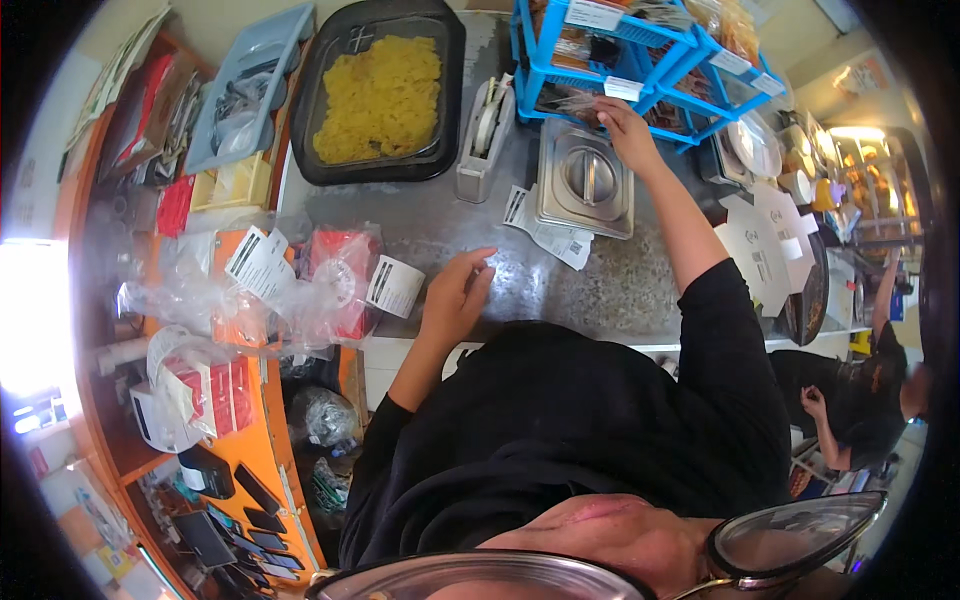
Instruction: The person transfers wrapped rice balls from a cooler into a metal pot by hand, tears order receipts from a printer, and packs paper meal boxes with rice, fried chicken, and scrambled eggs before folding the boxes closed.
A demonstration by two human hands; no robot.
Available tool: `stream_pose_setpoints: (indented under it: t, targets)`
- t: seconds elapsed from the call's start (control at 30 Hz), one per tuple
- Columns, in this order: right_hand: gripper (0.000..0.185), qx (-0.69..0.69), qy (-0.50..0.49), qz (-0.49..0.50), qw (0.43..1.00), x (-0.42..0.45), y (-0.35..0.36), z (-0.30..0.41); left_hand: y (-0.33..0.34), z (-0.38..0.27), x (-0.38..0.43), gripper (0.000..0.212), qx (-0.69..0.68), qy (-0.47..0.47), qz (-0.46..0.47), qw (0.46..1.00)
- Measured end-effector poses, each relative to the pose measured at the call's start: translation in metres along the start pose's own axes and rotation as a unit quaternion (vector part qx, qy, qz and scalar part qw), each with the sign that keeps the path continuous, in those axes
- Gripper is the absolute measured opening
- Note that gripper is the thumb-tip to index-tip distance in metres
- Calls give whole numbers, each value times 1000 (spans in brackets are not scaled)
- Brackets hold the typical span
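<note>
My right hand [628,135] reaches to the lower level of a blue plastic basket rack [531,86]. Its fingertips pinch the edge of a clear plastic packet [576,100] at the front of that level. Below the hand, a lidded steel food pan [586,180] rests on the steel counter [637,289]. Printed paper slips [559,241], partly under the pan, lie at its near left edge. My left hand [459,292] hangs over the counter's front part, fingers apart and holding nothing. A bagged red box [349,259] with a receipt [396,286] is to its left.
A black baking tray [451,97] of yellow food and a grey tape dispenser [480,161] stand at the back. Bagged orders [255,300] crowd the left side, above several phones [259,487]. Flat cardboard boxes [765,236] lie at right, near another person [855,390].
</note>
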State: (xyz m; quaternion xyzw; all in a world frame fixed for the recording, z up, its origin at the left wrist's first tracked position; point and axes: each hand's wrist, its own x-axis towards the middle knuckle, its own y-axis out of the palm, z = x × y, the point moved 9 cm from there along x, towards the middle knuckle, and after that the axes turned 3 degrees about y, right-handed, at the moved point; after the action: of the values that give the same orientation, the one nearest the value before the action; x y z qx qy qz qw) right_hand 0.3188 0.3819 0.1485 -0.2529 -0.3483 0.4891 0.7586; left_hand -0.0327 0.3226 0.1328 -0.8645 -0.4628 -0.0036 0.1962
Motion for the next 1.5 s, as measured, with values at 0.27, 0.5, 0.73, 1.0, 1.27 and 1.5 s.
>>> stream_pose_setpoints:
  t: [0.27,0.5,0.73,1.0,1.27,1.5]
  targets:
    - [26,108,-29,-95,989,-7,-21,-22,45,-68,65,24,-48,112,29,992]
    - [27,46,80,-104,990,-5,0,-65,66,-63,61,26,-74,77,52,993]
    - [26,8,24,-129,991,4,12,-53,60,-40,48,28,-116,20,52,992]
    - [28,-11,94,-99,990,0,13,-53,53,-25,40,28,-128,9,54,990]
    - [18,121,40,-206,970,-102,-88,51,58,-33,68,29,-65,34,-36,997]
    - [13,242,109,-239,934,-207,-127,49,169,-109,75,22,-146,75,164,973]
